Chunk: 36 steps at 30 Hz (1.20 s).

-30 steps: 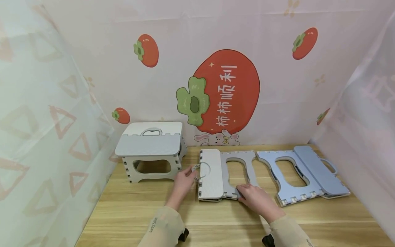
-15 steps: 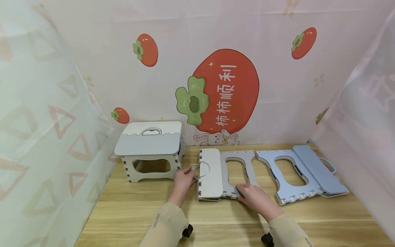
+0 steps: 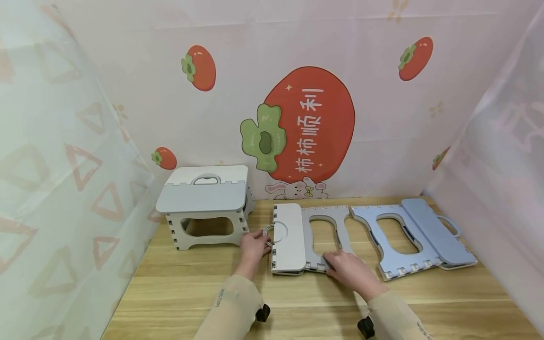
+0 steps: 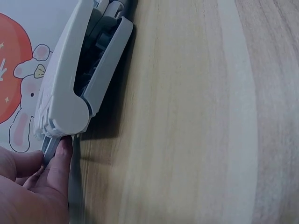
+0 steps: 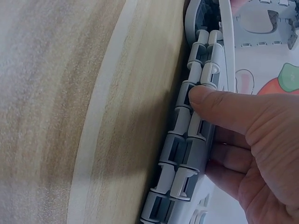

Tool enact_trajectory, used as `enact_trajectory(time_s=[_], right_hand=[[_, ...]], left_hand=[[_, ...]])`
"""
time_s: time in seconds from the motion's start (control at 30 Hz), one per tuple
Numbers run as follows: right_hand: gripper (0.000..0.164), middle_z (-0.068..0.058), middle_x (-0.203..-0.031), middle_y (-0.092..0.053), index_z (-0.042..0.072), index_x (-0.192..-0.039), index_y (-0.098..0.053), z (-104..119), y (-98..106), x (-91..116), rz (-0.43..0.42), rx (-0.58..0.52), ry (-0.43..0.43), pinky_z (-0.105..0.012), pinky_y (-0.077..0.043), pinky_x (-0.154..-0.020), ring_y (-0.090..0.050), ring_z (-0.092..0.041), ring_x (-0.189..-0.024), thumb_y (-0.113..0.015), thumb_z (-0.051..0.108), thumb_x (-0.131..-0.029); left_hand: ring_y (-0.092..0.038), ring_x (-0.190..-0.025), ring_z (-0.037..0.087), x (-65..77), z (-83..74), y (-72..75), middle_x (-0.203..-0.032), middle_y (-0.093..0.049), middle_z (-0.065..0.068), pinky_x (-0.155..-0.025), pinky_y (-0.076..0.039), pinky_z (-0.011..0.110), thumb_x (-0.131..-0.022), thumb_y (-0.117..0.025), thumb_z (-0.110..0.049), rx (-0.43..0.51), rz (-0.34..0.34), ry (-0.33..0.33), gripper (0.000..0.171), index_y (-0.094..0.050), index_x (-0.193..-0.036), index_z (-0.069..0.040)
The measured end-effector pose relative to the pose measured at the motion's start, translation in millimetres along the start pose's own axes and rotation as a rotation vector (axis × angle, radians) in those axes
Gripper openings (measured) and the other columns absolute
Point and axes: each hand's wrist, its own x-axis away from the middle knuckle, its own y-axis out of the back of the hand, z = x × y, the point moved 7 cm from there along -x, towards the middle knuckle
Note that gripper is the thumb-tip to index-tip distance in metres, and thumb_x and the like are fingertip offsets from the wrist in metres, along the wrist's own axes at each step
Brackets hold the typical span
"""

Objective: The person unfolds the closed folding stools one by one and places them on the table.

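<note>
A folded grey-and-white folding stool [image 3: 290, 238] lies flat on the wooden table, its white seat half toward the left. My left hand [image 3: 253, 248] pinches the stool's ring handle [image 4: 51, 148] between thumb and fingers at its left edge. At the near edge of the grey leg panel, my right hand [image 3: 350, 270] grips the frame. In the right wrist view the thumb presses on the hinged edge [image 5: 187, 126] while the other fingers curl in behind it.
An unfolded grey-and-white stool [image 3: 204, 203] stands upright at the left. Another folded stool, blue [image 3: 414, 236], lies flat at the right. Behind the table [image 3: 306, 307] hangs a persimmon-print cloth [image 3: 314, 127], with cloth sides left and right.
Both hands keep their places on the grey-and-white folded stool. The left forearm has shifted slightly to the right, and the whole head view has drifted a little.
</note>
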Motion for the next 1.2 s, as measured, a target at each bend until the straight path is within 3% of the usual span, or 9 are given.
enact_trajectory(time_s=[0.3, 0.8, 1.2], right_hand=[[0.021, 0.0, -0.08, -0.068, 0.012, -0.089, -0.061, -2.0, 0.6, -0.7, 0.01, -0.029, -0.001, -0.034, -0.048, -0.053, -0.063, -0.02, -0.065, -0.082, 0.012, -0.086], [0.023, -0.002, -0.082, -0.069, 0.012, -0.09, -0.061, -2.2, -0.4, 0.9, 0.0, -0.011, 0.01, -0.038, -0.052, -0.056, -0.066, -0.024, -0.068, -0.083, 0.011, -0.085], [0.023, -0.002, -0.083, -0.069, 0.012, -0.091, -0.062, -3.8, -2.5, 0.6, 0.011, -0.012, -0.015, -0.039, -0.052, -0.056, -0.065, -0.024, -0.066, -0.084, 0.012, -0.084]], left_hand=[[-0.072, -0.081, 0.017, -0.7, 4.3, 0.3, -0.115, -0.07, 0.03, -0.071, -0.062, 0.025, -0.099, -0.059, 0.007, 0.024, -0.011, 0.032, 0.039, -0.055, -0.137, 0.013], [-0.072, -0.078, 0.016, -1.3, 7.4, 1.3, -0.111, -0.071, 0.029, -0.073, -0.063, 0.026, -0.098, -0.059, 0.006, 0.015, 0.017, 0.033, 0.041, -0.053, -0.139, 0.013], [-0.075, -0.084, 0.023, -2.1, 8.5, 2.1, -0.11, -0.069, 0.032, -0.076, -0.064, 0.031, -0.096, -0.061, 0.009, 0.059, 0.02, 0.046, 0.04, -0.054, -0.135, 0.016]])
